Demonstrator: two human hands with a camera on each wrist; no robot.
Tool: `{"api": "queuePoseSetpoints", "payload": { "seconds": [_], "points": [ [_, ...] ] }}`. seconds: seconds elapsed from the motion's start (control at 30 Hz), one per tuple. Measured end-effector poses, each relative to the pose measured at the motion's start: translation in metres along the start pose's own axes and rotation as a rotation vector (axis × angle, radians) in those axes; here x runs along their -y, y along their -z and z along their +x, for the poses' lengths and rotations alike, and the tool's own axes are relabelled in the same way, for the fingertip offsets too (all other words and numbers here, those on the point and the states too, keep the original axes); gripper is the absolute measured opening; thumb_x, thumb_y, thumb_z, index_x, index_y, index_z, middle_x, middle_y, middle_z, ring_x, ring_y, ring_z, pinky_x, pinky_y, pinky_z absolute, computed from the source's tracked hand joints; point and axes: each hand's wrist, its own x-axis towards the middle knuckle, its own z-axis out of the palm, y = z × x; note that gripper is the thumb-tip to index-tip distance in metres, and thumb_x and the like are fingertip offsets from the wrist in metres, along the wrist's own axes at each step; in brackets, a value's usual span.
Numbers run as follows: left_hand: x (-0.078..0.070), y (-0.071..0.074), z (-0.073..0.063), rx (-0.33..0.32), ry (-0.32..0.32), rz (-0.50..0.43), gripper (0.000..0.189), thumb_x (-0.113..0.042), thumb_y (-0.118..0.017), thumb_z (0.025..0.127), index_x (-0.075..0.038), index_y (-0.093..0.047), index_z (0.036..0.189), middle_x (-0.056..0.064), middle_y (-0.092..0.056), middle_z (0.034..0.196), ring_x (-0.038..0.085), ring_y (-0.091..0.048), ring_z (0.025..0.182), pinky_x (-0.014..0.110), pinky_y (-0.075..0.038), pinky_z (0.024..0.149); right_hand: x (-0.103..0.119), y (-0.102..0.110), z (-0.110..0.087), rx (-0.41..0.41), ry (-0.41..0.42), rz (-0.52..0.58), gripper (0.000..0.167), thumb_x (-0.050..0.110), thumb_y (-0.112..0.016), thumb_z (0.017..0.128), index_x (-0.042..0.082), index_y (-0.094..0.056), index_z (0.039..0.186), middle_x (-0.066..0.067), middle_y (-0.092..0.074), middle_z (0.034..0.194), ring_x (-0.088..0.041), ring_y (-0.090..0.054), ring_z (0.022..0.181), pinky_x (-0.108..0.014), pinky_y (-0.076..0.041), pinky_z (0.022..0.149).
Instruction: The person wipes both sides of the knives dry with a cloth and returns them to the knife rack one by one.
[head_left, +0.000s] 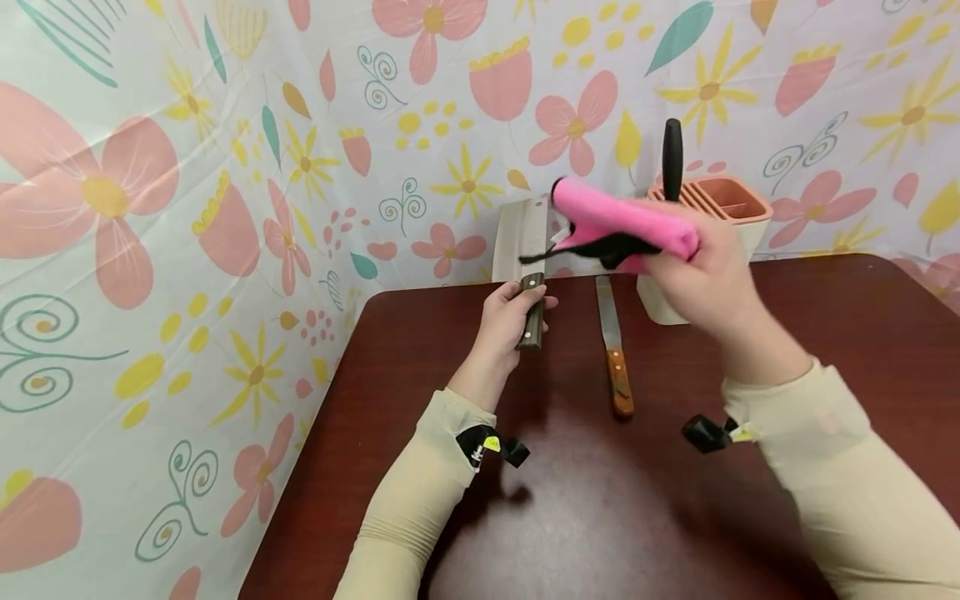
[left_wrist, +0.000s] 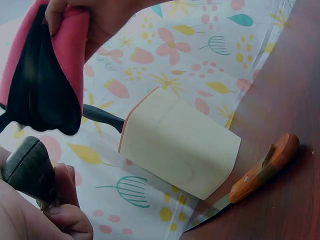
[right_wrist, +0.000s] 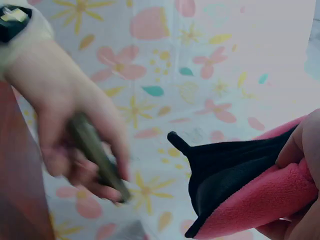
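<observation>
My left hand (head_left: 501, 323) grips a cleaver by its dark riveted handle (head_left: 531, 321), the broad pale blade (head_left: 519, 237) pointing up and away. To the right and a little higher, my right hand (head_left: 712, 283) holds a folded pink cloth (head_left: 628, 215) with a black side and a black loop. In the head view the cloth's near end overlaps the blade's edge. The right wrist view shows the cloth's fuzzy pink face (right_wrist: 265, 205) gripped by the fingers, with the left hand (right_wrist: 65, 105) blurred beside it.
A spatula-like knife with a wooden handle (head_left: 618, 379) lies on the brown table (head_left: 570, 517). Behind my right hand stands a cream knife holder (head_left: 660, 304) with an orange top, a black handle (head_left: 672, 158) sticking up from it. A floral curtain (head_left: 300, 167) hangs behind and left.
</observation>
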Motion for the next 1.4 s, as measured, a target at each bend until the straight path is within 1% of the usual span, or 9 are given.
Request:
{"api": "queuePoseSetpoints", "payload": {
  "seconds": [0.13, 0.2, 0.3, 0.43, 0.57, 0.67, 1.0, 1.2, 1.4],
  "points": [
    [-0.001, -0.002, -0.002, 0.019, -0.009, 0.022, 0.013, -0.013, -0.063, 0.101, -0.005, -0.061, 0.111, -0.002, -0.075, 0.079, 0.011, -0.063, 0.065, 0.022, -0.052, 0.054, 0.002, 0.013, 0.039, -0.055, -0.087, -0.140, 0.036, -0.004, -0.055, 0.080, 0.012, -0.080, 0.100, 0.027, -0.071, 0.091, -0.002, -0.055, 0.072, -0.018, -0.036, 0.058],
    [-0.002, -0.003, -0.004, 0.036, -0.025, 0.037, 0.015, -0.012, -0.062, 0.101, -0.005, -0.059, 0.114, -0.003, -0.075, 0.081, 0.011, -0.061, 0.064, 0.022, -0.051, 0.054, 0.005, 0.016, 0.061, -0.015, -0.135, -0.219, 0.028, 0.001, -0.054, 0.079, 0.016, -0.076, 0.086, 0.030, -0.065, 0.075, -0.003, -0.047, 0.061, -0.021, -0.029, 0.051],
    [-0.004, -0.007, -0.008, 0.063, -0.050, 0.044, 0.013, -0.010, -0.059, 0.101, -0.008, -0.055, 0.114, -0.003, -0.074, 0.081, 0.012, -0.056, 0.057, 0.022, -0.050, 0.054, 0.006, 0.013, 0.094, 0.091, -0.144, -0.351, 0.015, 0.007, -0.050, 0.081, 0.016, -0.061, 0.075, 0.016, -0.054, 0.063, -0.011, -0.042, 0.061, -0.026, -0.027, 0.052],
    [-0.005, -0.011, -0.012, 0.099, -0.056, 0.036, 0.014, -0.008, -0.057, 0.102, -0.011, -0.050, 0.113, -0.002, -0.070, 0.082, 0.013, -0.053, 0.051, 0.022, -0.049, 0.054, -0.001, 0.000, 0.130, 0.244, -0.122, -0.530, 0.006, 0.011, -0.045, 0.085, 0.009, -0.049, 0.081, -0.007, -0.044, 0.074, -0.022, -0.038, 0.069, -0.032, -0.027, 0.058],
    [-0.005, -0.014, -0.016, 0.134, -0.043, 0.031, 0.015, -0.008, -0.055, 0.103, -0.012, -0.048, 0.115, -0.001, -0.068, 0.086, 0.014, -0.053, 0.054, 0.022, -0.048, 0.057, -0.010, -0.020, 0.151, 0.398, -0.119, -0.623, 0.019, 0.010, -0.045, 0.089, 0.007, -0.060, 0.101, -0.014, -0.054, 0.085, -0.028, -0.045, 0.074, -0.035, -0.036, 0.063],
    [-0.005, -0.015, -0.019, 0.174, -0.029, 0.025, 0.016, -0.009, -0.053, 0.104, -0.012, -0.046, 0.118, 0.000, -0.066, 0.089, 0.014, -0.053, 0.056, 0.023, -0.048, 0.058, -0.017, -0.036, 0.155, 0.494, -0.106, -0.669, 0.043, 0.009, -0.047, 0.091, 0.008, -0.063, 0.130, -0.016, -0.059, 0.093, -0.031, -0.050, 0.080, -0.039, -0.041, 0.069],
    [-0.008, -0.019, -0.024, 0.311, -0.023, -0.008, 0.021, -0.012, -0.046, 0.109, -0.014, -0.041, 0.129, 0.001, -0.062, 0.097, 0.010, -0.060, 0.054, 0.022, -0.051, 0.054, -0.045, -0.069, 0.136, 0.588, 0.024, -0.797, 0.018, 0.007, -0.045, 0.079, 0.007, -0.057, 0.093, -0.014, -0.051, 0.084, -0.034, -0.048, 0.083, -0.049, -0.044, 0.070],
    [-0.007, -0.020, -0.023, 0.340, -0.051, -0.006, 0.036, -0.009, -0.046, 0.108, -0.011, -0.037, 0.143, 0.002, -0.059, 0.095, 0.011, -0.055, 0.054, 0.021, -0.051, 0.053, -0.054, -0.070, 0.131, 0.664, -0.026, -0.794, 0.021, 0.012, -0.050, 0.082, 0.007, -0.061, 0.099, -0.013, -0.058, 0.099, -0.034, -0.053, 0.093, -0.048, -0.047, 0.080],
    [-0.006, -0.020, -0.023, 0.350, -0.051, -0.010, 0.020, -0.013, -0.042, 0.109, -0.011, -0.041, 0.130, 0.003, -0.057, 0.094, 0.010, -0.054, 0.053, 0.021, -0.050, 0.050, -0.057, -0.070, 0.124, 0.700, -0.011, -0.798, 0.038, 0.011, -0.050, 0.085, 0.006, -0.065, 0.119, -0.017, -0.069, 0.115, -0.036, -0.060, 0.101, -0.052, -0.051, 0.091]
  ]
}}
